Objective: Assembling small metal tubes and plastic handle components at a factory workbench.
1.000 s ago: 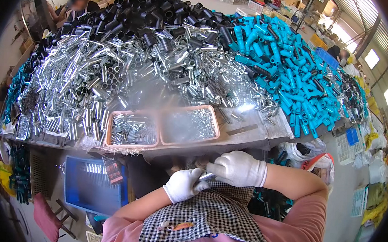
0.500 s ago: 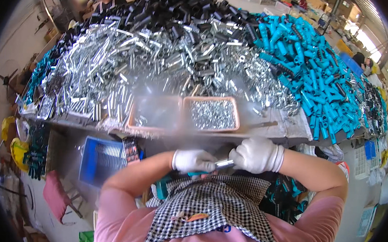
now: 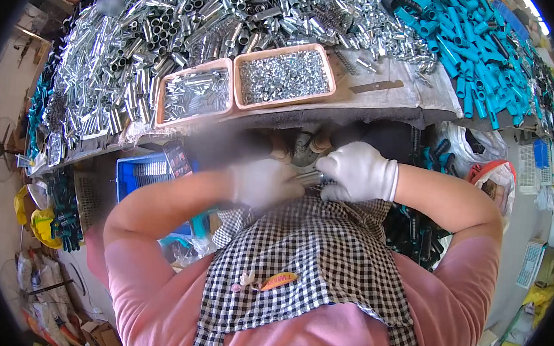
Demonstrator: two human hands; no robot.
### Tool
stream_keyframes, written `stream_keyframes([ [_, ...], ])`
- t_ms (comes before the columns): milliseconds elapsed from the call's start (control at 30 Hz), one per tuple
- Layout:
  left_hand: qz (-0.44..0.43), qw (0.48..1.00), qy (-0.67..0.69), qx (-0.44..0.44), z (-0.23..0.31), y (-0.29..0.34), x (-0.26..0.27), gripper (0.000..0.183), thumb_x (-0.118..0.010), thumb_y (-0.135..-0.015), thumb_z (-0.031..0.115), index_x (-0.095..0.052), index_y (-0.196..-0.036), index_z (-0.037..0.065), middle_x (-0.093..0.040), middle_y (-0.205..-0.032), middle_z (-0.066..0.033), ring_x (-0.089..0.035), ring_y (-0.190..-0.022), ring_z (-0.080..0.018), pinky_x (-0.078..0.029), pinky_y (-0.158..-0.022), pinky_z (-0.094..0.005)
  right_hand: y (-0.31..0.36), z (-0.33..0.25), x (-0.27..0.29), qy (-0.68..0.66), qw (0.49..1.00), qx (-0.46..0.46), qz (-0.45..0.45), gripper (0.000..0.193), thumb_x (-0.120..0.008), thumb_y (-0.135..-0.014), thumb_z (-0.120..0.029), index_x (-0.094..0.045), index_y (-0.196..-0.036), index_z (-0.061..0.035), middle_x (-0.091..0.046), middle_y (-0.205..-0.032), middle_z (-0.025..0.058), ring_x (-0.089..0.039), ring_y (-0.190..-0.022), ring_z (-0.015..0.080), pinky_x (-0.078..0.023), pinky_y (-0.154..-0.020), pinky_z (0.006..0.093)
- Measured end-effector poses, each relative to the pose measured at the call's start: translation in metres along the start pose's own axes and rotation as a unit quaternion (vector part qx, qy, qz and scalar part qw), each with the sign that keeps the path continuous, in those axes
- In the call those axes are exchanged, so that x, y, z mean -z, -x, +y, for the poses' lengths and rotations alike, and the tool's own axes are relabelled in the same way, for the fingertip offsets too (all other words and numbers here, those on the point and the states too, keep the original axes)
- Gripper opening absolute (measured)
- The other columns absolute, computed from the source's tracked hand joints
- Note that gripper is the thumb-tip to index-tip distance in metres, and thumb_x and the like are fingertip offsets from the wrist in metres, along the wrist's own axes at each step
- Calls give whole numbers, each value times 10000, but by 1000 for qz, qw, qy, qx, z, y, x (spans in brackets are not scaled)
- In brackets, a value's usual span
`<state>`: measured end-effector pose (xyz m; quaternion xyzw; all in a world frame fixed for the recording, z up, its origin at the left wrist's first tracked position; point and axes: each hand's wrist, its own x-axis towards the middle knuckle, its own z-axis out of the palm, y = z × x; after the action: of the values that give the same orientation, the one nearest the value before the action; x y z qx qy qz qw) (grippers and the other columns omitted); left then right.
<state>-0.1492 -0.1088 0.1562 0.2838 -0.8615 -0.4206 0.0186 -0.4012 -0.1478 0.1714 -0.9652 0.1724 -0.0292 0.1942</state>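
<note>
In front of my chest, a short shiny metal tube (image 3: pixel 310 178) spans the gap between my two white-gloved hands. My right hand (image 3: pixel 360 172) is closed, its fingers curled round the tube's right end. Motion smears my left hand (image 3: pixel 262 182), but its fingers look bent in and closed at the tube's left end. Whatever else may lie inside the gloves is hidden. Beyond the hands, on the table's front edge, stand a pink tray (image 3: pixel 233 86) of small metal parts and a second pink tray (image 3: pixel 162 104) of thin metal pieces.
Heaped metal tubes (image 3: pixel 165 30) cover the table's middle and left. Teal tubular handles (image 3: pixel 468 58) pile up at right. A flat metal strip (image 3: pixel 377 87) lies near the front edge. Below left sits a blue bin (image 3: pixel 122 178); a white plastic bag (image 3: pixel 478 145) is low at right.
The view has tipped downward, so the table sits higher in the picture. Both hands still meet at the metal tube; the teal part seen under my left hand no longer shows there.
</note>
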Motion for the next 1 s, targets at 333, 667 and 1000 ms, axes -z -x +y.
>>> stream_keyframes([
  [333, 213, 890, -402, -7, 24, -4, -16, 389, -718, -778, 397, -527, -850, 66, -540, -685, -91, -587, -547, -277, -474, -515, -409, 12, 18, -50, -309, 951, 18, -7, 421, -512, -946, -403, -590, -764, -31, -515, -519, 103, -541, -452, 274, -441, -463, 376],
  [667, -178, 860, 418, 231, 4, 0, 9, 446, -529, -984, 432, -641, -1100, 15, -661, -825, -69, -633, -748, -130, -542, -656, -338, -5, -4, 2, 79, 994, 79, 10, 345, -720, -749, -411, -596, -764, -90, -627, -668, 112, -645, -607, 295, -507, -544, 430],
  [1000, 167, 917, -357, 57, 26, -4, -22, 297, -655, -797, 329, -557, -844, 53, -587, -702, -114, -630, -571, -278, -506, -507, -420, 9, 13, -27, -754, 530, -291, -256, 451, -351, -1019, -422, -523, -781, -80, -351, -482, -3, -331, -342, 140, -285, -328, 317],
])
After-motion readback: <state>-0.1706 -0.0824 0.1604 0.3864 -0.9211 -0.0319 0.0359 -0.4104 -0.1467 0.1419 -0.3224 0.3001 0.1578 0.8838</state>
